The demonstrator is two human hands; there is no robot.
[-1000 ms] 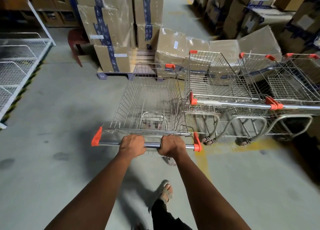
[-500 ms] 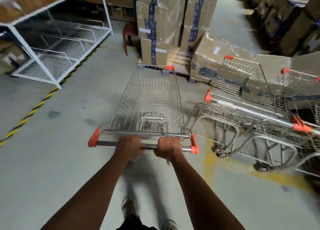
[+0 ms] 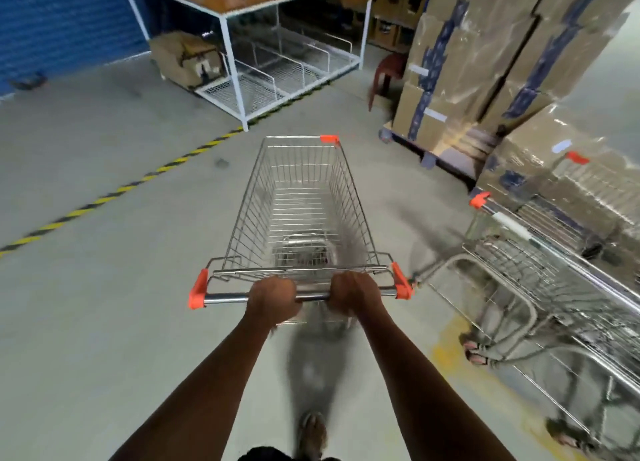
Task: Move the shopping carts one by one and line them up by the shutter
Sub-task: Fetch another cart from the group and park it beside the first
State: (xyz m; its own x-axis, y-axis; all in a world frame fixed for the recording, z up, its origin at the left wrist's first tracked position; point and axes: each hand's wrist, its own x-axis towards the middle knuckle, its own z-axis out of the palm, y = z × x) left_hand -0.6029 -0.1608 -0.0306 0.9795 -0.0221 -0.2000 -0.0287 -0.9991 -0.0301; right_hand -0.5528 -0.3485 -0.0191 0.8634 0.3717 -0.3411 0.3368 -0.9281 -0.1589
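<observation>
An empty wire shopping cart (image 3: 301, 204) with orange corner caps stands in front of me on the concrete floor. My left hand (image 3: 273, 299) and my right hand (image 3: 355, 296) are both closed around its chrome handle bar, side by side near the middle. The cart points toward the far left, where the blue shutter (image 3: 62, 24) fills the top left corner. Other carts (image 3: 540, 273) stand nested at the right edge, apart from mine.
A white metal rack (image 3: 239, 65) with wire shelves stands ahead, a cardboard box beside it. Stacked wrapped boxes on a pallet (image 3: 485, 62) rise at the right. A red stool (image 3: 388, 72) sits by them. A yellow-black floor stripe (image 3: 121, 190) runs diagonally at left.
I have turned left with the cart: the parked carts slid to the right edge, the white rack moved toward centre, and the blue shutter came into view.
</observation>
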